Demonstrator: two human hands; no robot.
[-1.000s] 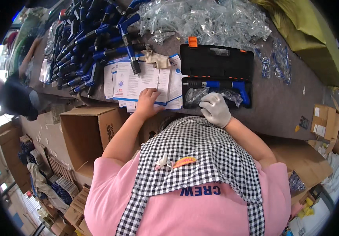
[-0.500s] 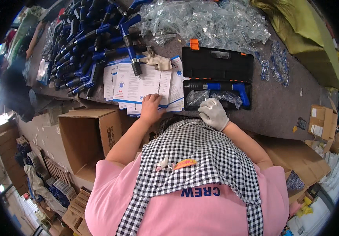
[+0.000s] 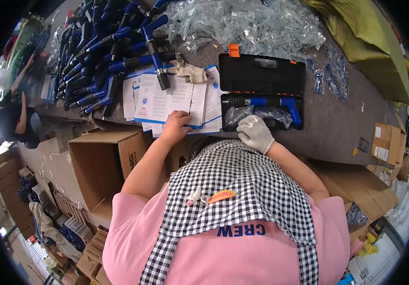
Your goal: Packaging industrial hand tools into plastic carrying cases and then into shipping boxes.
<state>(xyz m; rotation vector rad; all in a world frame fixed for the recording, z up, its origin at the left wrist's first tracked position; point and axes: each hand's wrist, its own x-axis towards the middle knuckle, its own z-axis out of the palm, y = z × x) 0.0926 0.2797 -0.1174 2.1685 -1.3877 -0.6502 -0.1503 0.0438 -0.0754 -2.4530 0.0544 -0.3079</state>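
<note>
My bare left hand [image 3: 176, 127] lies with fingers stretched out on the lower edge of a stack of printed leaflets [image 3: 166, 102]. On my right hand [image 3: 255, 134] is a pale work glove; its fingers are curled at the front edge of an open black plastic case [image 3: 261, 80], and whatever they hold is hidden. Inside the case lie a blue and black pistol-shaped tool [image 3: 261, 101] and clear bags of small parts [image 3: 272, 116]. A similar tool [image 3: 154, 54] rests across the leaflets, beside a loose off-white glove [image 3: 189, 72].
Many blue and black tools [image 3: 90, 61] are heaped at the left. Clear bagged parts [image 3: 247, 26] pile up at the back. Open cardboard boxes [image 3: 95, 171] stand below the table edge on both sides. A person [image 3: 17, 118] is at the far left.
My left hand has shifted slightly left along the leaflet edge. My right hand has barely moved up and left. At the far left, the other person's arms have changed position.
</note>
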